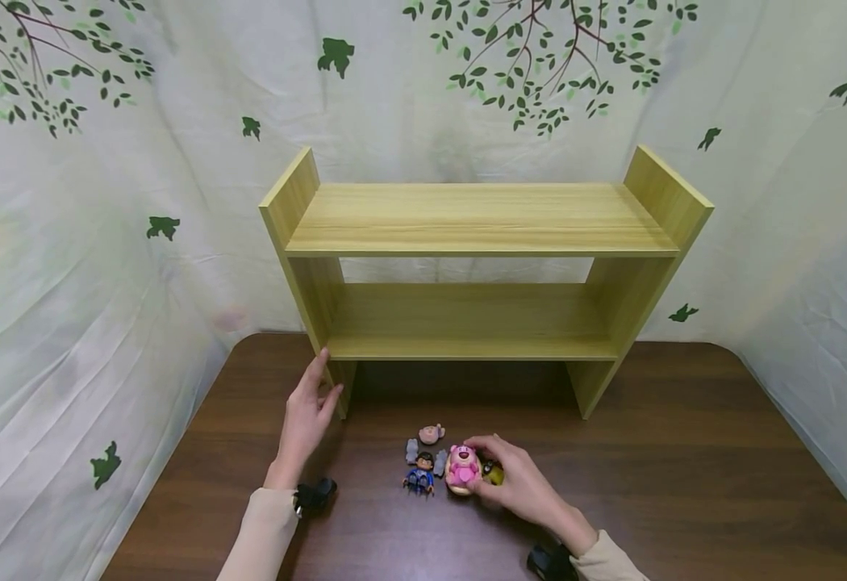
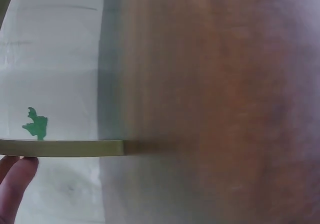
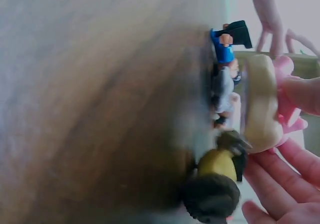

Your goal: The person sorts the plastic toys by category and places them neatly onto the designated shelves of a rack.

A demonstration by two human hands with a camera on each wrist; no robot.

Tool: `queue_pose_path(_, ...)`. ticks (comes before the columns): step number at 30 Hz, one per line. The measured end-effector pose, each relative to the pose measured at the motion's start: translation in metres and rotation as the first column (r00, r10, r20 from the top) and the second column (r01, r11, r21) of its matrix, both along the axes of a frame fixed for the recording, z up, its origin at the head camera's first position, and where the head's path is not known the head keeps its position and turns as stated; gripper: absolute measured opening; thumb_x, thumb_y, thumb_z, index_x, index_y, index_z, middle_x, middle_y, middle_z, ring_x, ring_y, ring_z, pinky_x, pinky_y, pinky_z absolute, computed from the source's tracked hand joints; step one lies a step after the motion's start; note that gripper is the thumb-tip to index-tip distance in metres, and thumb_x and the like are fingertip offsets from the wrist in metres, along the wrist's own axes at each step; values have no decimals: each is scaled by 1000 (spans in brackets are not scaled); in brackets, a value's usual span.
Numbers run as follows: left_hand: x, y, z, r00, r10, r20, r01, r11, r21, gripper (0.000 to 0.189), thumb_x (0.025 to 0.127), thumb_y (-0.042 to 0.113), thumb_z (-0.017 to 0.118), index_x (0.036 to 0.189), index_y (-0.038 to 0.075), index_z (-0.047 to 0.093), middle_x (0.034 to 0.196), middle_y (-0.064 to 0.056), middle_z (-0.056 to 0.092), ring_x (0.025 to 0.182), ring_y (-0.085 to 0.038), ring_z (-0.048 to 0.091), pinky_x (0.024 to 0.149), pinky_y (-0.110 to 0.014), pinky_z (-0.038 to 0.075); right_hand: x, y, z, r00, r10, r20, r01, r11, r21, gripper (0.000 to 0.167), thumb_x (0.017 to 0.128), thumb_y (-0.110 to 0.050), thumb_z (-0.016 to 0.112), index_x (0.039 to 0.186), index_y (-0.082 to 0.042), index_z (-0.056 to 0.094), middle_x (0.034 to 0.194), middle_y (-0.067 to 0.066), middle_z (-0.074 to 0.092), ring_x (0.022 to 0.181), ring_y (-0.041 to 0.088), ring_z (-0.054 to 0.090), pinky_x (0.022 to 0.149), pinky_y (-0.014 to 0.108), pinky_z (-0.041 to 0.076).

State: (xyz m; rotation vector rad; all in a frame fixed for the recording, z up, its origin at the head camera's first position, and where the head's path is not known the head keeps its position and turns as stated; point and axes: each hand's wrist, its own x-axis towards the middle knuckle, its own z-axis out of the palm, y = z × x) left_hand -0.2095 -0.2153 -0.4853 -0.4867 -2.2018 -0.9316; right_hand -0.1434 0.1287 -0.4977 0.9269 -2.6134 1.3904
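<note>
Toy bear (image 1: 463, 468) between thumb and fingers of the right grip (image 1: 518, 480), in a half-spread pinch.

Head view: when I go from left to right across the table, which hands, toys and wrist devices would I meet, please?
Left hand → doll in blue → pink bear, held by the right hand → yellow toy → right wrist's black device.

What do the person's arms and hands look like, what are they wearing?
Long, plain cream sleeves cover the arms. A small black device sits at each wrist. The left hand and right hand wear no gloves.
</note>
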Motion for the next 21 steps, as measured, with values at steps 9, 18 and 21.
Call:
queue_pose_path(9,2,2,-8,1000,9,21,-10,999,31,84,79,-13,68,149,17,33,135,-24,48,92,-42,60,53,-39,53,2,0,16,999,34,-8,-35,980,-194,49,79,-4,76,124,0,55,117,10,60,105,23,61,84,36,51)
queue_pose_path(18,3,5,-8,998,45,45,-48,996,70,84,77,-16,67,146,22,37,128,-24,54,87,-39,62,47,-31,47,3,-1,43,999,34,-36,-41,976,-216,47,81,-11,76,124,-8,58,117,4,60,105,20,61,81,35,52)
queue_pose_path(21,3,5,-9,998,48,45,-51,996,78,84,77,-17,66,146,23,37,126,-24,55,85,-37,63,47,-30,46,1,-1,47,997,24,-67,-37,979,-199,47,80,-11,76,123,-9,58,116,1,60,103,17,61,80,38,53)
